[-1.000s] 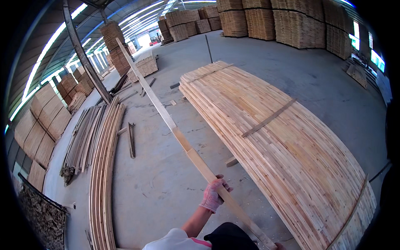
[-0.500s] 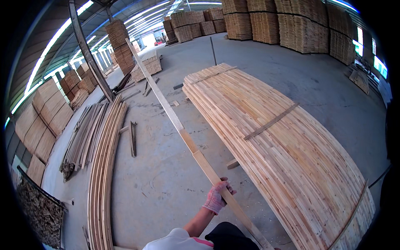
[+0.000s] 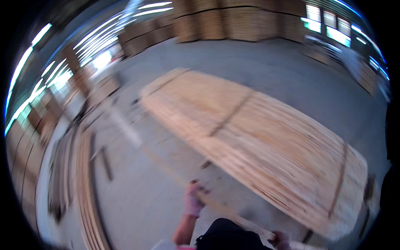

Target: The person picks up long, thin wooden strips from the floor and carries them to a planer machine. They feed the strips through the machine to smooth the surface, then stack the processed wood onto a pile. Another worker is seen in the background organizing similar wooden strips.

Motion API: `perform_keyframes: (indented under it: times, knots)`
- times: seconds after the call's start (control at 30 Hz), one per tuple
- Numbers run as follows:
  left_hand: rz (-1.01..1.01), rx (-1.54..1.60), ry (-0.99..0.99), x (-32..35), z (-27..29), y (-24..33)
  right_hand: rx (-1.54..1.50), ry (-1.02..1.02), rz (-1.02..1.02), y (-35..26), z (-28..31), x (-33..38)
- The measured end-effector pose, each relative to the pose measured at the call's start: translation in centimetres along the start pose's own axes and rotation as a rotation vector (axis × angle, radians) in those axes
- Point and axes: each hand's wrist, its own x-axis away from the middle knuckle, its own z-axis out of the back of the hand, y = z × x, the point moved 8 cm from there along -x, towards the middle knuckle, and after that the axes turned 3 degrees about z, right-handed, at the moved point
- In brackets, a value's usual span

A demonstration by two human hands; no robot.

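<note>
Since half a second ago, our view has swung right and blurred, carrying everything leftward across it. The big plank stack (image 3: 266,154) lies beside us, slanting across the middle. We hold the long board (image 3: 221,207) slantwise alongside it, its far part smeared. Thin strips (image 3: 231,113) cross the stack, likely keeping its layers even; a block (image 3: 206,163) juts from beneath, probably a support. Our left hand (image 3: 193,199) is wrapped around the board; our right hand (image 3: 281,240), now showing more fully, grips nearer its rear, a spaced hold that seems to balance the length.
</note>
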Motion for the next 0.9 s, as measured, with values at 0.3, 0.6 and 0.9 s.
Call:
perform_keyframes:
  times: [0.3, 0.6, 0.9]
  knots:
    - [-0.066, -0.052, 0.013, 0.8, -3.4, 0.9, 0.744, 0.029, 0.117, -12.6, 2.4, 1.7]
    - [-0.023, -0.148, -0.107, 1.9, -9.7, -2.5, 0.76, 0.168, 0.096, -14.8, 8.5, 4.7]
    - [0.239, 0.077, -0.185, 0.4, -7.6, -5.8, 0.636, 0.284, 0.349, -11.7, 9.8, 2.9]
